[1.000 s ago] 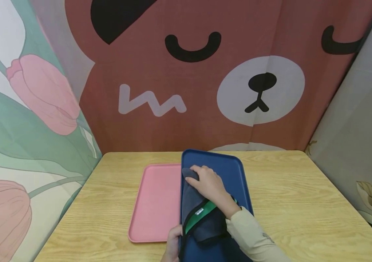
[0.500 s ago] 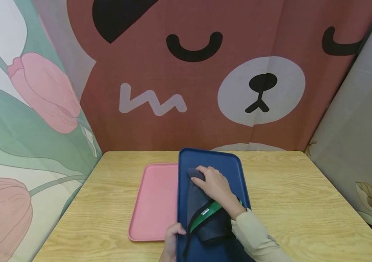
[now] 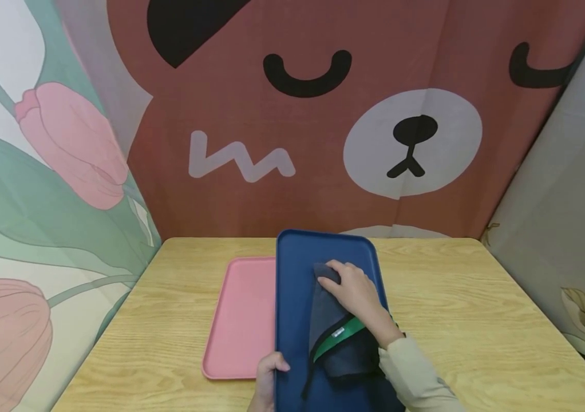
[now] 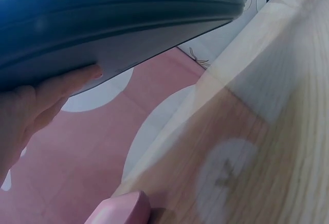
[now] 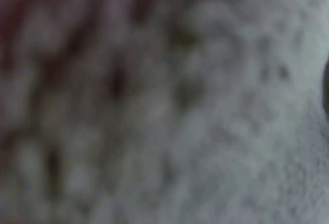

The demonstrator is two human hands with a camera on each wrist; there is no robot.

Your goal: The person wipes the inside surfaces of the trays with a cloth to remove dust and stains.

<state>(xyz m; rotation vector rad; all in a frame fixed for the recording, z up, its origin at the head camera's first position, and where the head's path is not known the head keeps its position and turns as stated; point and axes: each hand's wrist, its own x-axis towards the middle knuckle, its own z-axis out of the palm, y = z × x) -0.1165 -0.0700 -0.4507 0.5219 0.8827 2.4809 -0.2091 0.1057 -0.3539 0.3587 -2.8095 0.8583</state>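
Left grip (image 3: pixel 268 376) holds blue tray (image 3: pixel 293 303) edge; right grip (image 3: pixel 356 292), fabric (image 3: pixel 327 312); tabletop (image 3: pixel 478 326) rightward.

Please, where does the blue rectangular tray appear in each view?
Head: the blue rectangular tray, lower centre, cut by the bottom edge.
Left wrist: across the top left, edge and underside showing.
Right wrist: too blurred to tell.
Shared landmark, head and left wrist: the bare left hand gripping its rim.

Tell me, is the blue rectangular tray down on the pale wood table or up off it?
Up off it: the left wrist view shows the blue rectangular tray from below, fingers underneath.
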